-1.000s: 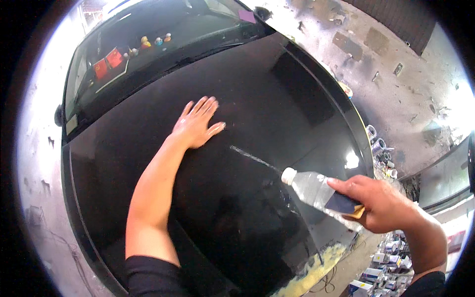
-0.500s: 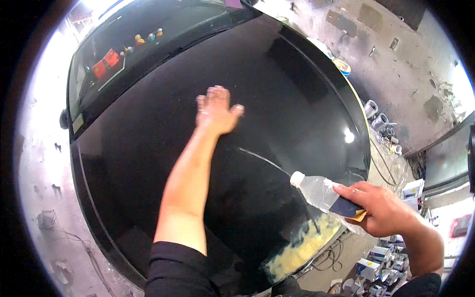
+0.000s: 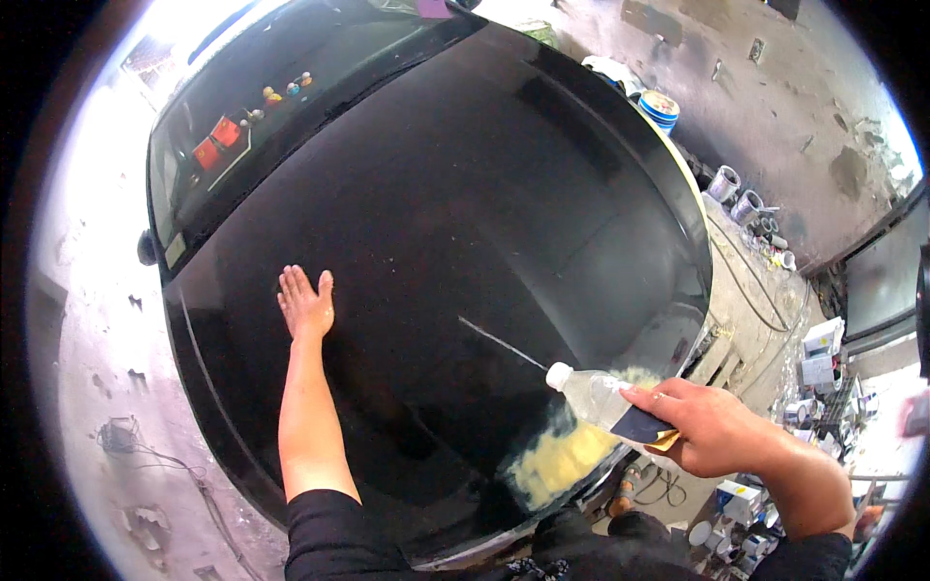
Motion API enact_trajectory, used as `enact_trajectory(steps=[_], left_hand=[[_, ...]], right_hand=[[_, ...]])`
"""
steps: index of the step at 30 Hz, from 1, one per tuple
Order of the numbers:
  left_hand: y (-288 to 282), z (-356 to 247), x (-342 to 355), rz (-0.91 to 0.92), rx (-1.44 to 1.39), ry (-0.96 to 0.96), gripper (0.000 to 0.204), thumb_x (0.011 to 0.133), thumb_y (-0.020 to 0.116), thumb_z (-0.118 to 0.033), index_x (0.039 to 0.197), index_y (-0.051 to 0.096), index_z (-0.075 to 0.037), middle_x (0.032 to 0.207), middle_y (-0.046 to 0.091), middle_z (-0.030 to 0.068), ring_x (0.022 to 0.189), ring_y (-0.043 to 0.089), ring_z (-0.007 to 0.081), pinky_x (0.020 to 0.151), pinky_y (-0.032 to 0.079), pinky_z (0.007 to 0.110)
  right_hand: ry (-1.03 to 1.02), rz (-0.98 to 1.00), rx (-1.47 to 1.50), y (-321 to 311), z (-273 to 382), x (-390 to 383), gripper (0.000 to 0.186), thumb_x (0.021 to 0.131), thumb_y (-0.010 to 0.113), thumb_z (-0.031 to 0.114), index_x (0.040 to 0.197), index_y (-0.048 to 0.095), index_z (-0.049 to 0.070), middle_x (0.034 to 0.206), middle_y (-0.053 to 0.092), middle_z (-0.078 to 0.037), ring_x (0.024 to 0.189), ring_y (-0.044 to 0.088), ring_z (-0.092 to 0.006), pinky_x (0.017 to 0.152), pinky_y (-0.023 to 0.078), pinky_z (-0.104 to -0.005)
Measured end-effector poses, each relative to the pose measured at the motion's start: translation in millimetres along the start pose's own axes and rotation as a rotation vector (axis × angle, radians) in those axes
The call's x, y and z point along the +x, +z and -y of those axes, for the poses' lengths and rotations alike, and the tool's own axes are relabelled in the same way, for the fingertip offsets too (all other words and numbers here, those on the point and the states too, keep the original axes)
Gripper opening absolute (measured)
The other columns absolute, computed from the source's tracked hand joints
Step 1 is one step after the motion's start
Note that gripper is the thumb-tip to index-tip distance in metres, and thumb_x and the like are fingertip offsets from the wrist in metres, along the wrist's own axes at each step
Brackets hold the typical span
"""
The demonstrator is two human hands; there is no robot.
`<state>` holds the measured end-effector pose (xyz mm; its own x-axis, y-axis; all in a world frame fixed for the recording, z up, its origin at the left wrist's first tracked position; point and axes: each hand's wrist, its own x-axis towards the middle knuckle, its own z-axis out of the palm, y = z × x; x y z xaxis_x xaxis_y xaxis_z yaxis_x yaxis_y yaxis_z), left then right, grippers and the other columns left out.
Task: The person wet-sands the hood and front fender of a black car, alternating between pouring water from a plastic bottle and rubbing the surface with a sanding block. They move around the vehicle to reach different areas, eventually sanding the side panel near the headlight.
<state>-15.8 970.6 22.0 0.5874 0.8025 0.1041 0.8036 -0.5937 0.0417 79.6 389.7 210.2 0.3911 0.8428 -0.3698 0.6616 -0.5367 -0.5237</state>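
Observation:
Flat on the black car hood [image 3: 417, 223] lies my left hand [image 3: 306, 305], fingers stretched out, nothing in it. My right hand [image 3: 712, 426] is wrapped round a clear plastic bottle [image 3: 593, 395] with a white cap, tipped to the left. A thin stream of water [image 3: 502, 342] shoots from the cap toward the middle of the hood. Between my right fingers and the bottle a dark sheet with a yellowish back [image 3: 641, 428] is pinched; it looks like sandpaper. Below the bottle, a yellow filler patch [image 3: 562, 465] covers the hood's front edge.
The windshield [image 3: 291, 107] rises at the far left, with small figures and red flags behind it. Along the right wall stand paint cans [image 3: 724, 184] and a bucket [image 3: 659, 108]. Cables [image 3: 756, 290] and more cans and boxes [image 3: 741, 504] lie on the floor at right.
My left hand has slid left and nearer across the hood. The bottle in my right hand has shifted slightly left and down, still squirting. The view has tilted a little.

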Motion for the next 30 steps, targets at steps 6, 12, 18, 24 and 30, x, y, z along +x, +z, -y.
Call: enact_trajectory(steps=[6, 12, 18, 24, 30], left_hand=[[-14.9, -107.7, -44.1, 0.005, 0.003, 0.238, 0.084, 0.100, 0.042, -0.057, 0.155, 0.024, 0.004, 0.165, 0.020, 0.0201, 0.155, 0.010, 0.0340, 0.123, 0.011, 0.052], [11.6, -270.2, -114.8, 0.080, 0.074, 0.562, 0.084, 0.103, 0.029, -0.059, 0.159, 0.012, 0.000, 0.168, 0.006, 0.0164, 0.156, 0.000, 0.0299, 0.124, 0.001, 0.050], [23.6, -312.0, -215.0, 0.143, 0.120, 0.866, 0.081, 0.103, 0.029, -0.056, 0.159, 0.013, 0.000, 0.168, 0.008, 0.0163, 0.156, 0.003, 0.0300, 0.125, 0.001, 0.048], [31.1, -300.6, -231.0, 0.143, 0.187, 0.994, 0.090, 0.097, 0.037, -0.065, 0.160, 0.017, -0.003, 0.168, 0.009, 0.0181, 0.156, 0.004, 0.0346, 0.124, 0.003, 0.052], [29.6, -379.7, -151.9, 0.043, 0.200, 0.504, 0.084, 0.103, 0.029, -0.060, 0.158, 0.013, 0.002, 0.167, 0.005, 0.0201, 0.156, 0.001, 0.0345, 0.124, 0.005, 0.053]], right_hand=[[0.104, 0.024, 0.260, 22.6, -11.1, -15.3, 0.067, 0.092, 0.069, 0.030, 0.151, 0.042, 0.014, 0.113, 0.062, -0.021, 0.101, 0.063, -0.0414, 0.088, 0.051, -0.0448], [0.168, -0.087, 0.369, 58.7, -33.2, -40.9, 0.066, 0.089, 0.071, 0.026, 0.148, 0.045, 0.010, 0.105, 0.063, -0.020, 0.098, 0.063, -0.0415, 0.086, 0.050, -0.0453], [0.251, -0.109, 0.495, 82.2, -57.0, -66.6, 0.066, 0.091, 0.070, 0.027, 0.148, 0.043, 0.008, 0.105, 0.063, -0.022, 0.099, 0.062, -0.0406, 0.087, 0.050, -0.0458], [0.131, -0.202, 0.632, 127.3, -105.1, -82.8, 0.068, 0.092, 0.069, 0.029, 0.150, 0.041, 0.009, 0.106, 0.063, -0.022, 0.100, 0.063, -0.0407, 0.089, 0.050, -0.0455], [0.159, -0.150, 0.704, 124.7, -129.6, -103.6, 0.069, 0.094, 0.065, 0.031, 0.153, 0.037, 0.009, 0.104, 0.061, -0.023, 0.097, 0.062, -0.0407, 0.087, 0.049, -0.0464]])
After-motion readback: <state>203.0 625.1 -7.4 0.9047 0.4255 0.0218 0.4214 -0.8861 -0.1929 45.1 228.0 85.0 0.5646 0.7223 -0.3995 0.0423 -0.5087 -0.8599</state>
